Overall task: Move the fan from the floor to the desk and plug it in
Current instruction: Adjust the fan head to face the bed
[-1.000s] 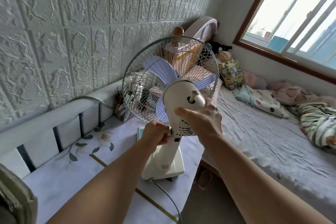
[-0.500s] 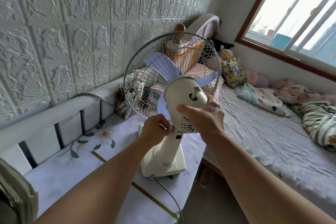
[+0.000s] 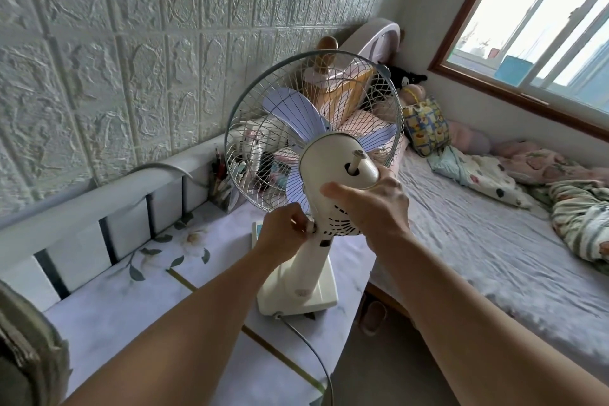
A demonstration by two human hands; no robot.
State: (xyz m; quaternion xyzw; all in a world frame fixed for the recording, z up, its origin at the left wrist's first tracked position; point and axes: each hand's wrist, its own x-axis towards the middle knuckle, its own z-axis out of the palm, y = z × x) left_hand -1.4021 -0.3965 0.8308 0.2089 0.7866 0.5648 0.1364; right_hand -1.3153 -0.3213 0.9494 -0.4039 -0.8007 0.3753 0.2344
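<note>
Tilted further upward now, the cream fan (image 3: 333, 175) with lilac blades has both hands' fingers (image 3: 342, 191) gripping it.

One fan (image 3: 333, 168), one desk (image 3: 138, 300), two hands.

Open desk surface (image 3: 108, 313) is left on the near left of the fan (image 3: 313, 181). The far corner is crowded by a pen holder (image 3: 220, 182), and the back is closed off by a rail (image 3: 99, 194) along the wall.
</note>
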